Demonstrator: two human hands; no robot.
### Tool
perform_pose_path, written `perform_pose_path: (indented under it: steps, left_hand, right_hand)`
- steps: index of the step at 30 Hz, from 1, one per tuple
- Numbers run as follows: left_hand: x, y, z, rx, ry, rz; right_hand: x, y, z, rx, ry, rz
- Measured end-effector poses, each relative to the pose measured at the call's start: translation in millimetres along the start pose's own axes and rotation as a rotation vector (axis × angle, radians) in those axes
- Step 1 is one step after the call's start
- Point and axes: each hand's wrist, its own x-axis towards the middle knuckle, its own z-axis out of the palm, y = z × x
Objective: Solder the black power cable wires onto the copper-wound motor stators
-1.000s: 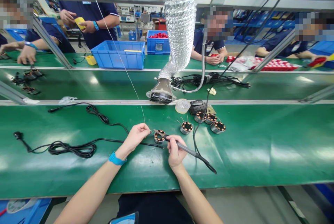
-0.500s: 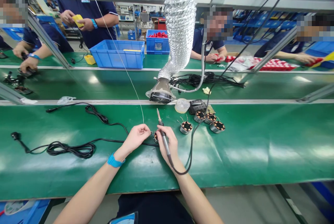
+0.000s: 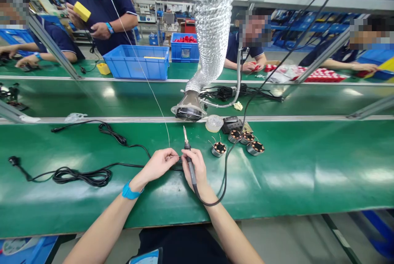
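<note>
Left hand (image 3: 161, 160), head view, pinches tight, seemingly on thin wire (image 3: 147, 80); right hand (image 3: 197, 168) wraps soldering iron (image 3: 191, 170), tip toward twelve. Nearest wound coil (image 3: 218, 149) apart, between two and three o'clock. Likely wire-positioning; next calls for steady grip.

Right of the soldering iron (image 3: 191, 169), beyond its looped cable (image 3: 211, 205), the green bench mat (image 3: 308, 173) gives my right hand (image 3: 197, 165) a wide lateral passage. Four motor stators (image 3: 255, 148) obstruct the forward-right route; the extraction hood (image 3: 188, 110) obstructs straight ahead. Solder wire (image 3: 150, 87) slants across my left hand's (image 3: 160, 163) forward path; black power cords (image 3: 115, 133) occupy the left.
</note>
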Motion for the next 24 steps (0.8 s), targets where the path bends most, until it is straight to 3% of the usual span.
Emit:
perform_pose_path:
  steps: [7,16,24]
  left_hand:
    - [6,-7,7.6,-0.192,0.043,-0.041]
    - [9,-16,13.7,-0.164,0.135,-0.080]
    - [9,-11,13.5,-0.148,0.165,-0.088]
  right_hand:
    - [-2,0,1,-0.016,-0.018,0.009]
    - [-18,0,-21,-0.033,0.238,0.145]
    - [-31,0,-29,0.007,0.262,0.083]
